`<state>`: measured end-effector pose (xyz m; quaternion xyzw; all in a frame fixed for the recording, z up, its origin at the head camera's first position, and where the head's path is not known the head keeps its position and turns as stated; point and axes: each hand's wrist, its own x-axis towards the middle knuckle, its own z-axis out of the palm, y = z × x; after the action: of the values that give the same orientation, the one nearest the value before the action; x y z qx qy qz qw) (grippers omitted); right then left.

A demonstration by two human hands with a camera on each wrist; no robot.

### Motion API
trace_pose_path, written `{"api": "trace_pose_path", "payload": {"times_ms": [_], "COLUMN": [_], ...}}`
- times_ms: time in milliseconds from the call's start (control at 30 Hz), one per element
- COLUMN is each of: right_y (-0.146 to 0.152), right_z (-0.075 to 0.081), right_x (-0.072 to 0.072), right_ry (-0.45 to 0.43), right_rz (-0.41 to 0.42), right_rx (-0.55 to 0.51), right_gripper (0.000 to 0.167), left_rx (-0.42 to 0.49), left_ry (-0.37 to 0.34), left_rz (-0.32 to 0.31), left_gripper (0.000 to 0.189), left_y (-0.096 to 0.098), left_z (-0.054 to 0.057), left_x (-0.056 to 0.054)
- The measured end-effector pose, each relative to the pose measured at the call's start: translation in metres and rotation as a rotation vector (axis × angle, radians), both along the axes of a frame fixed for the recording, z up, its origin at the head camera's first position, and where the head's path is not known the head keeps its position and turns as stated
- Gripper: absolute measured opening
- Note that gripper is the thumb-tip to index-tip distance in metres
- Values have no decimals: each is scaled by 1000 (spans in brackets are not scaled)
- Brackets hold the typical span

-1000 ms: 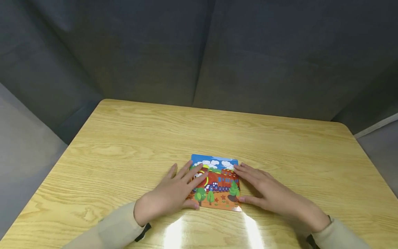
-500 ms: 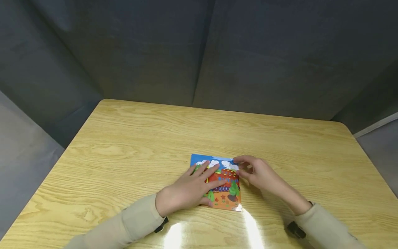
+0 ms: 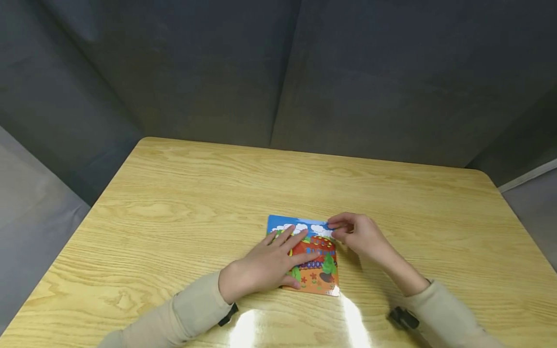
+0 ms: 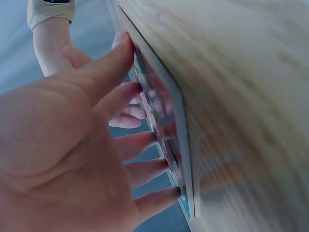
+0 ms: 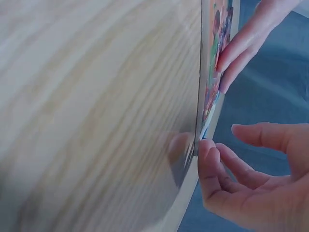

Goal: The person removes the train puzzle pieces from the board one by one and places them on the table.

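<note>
A thin, square picture board (image 3: 315,278), like a child's puzzle, lies flat on the wooden table. Blue sky, white clouds, a red train, green trees and orange ground are printed on it. Across its left half my left hand (image 3: 265,263) rests with spread fingers, covering part of the train. In the left wrist view, its fingertips press on the board's face (image 4: 159,104). My right hand (image 3: 363,237) is at the far right corner. The right wrist view shows its bent fingers (image 5: 210,166) touching that corner, while the thumb (image 5: 260,134) stands apart from the board.
The wood-grain table (image 3: 196,193) extends around the board on every side. Dark cloth (image 3: 209,72) hangs behind its far edge, and paler grey cloth (image 3: 35,193) is at the left. Two bright reflections show on the near tabletop.
My left hand has slid right, farther over the board. My right hand has moved from the right edge up to the far right corner, its fingers now bent. The board has stayed in place.
</note>
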<state>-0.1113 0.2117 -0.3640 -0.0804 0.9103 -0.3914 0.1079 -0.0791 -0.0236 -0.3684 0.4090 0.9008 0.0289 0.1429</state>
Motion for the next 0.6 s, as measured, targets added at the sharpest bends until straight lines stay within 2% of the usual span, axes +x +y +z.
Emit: {"api": "trace_pose_path", "payload": {"times_ms": [100,333,600], "right_y": [-1,4,7], "right_z": [0,-6,-7], "right_x": [-1,-6,-11], "right_ry": [-28,-140,-188], "right_rz": [-23,-73,-78], "right_rx": [-18,-153,-240], "right_gripper": [25,29,34], "left_rx": [-5,-25,-23], "left_ry": [10,28,16], "left_rz": [0,-3,3], "left_gripper": [68,69,68], "left_y": [0,1,1], "left_z": [-1,-3,-4], "left_x": [0,-1,-1]}}
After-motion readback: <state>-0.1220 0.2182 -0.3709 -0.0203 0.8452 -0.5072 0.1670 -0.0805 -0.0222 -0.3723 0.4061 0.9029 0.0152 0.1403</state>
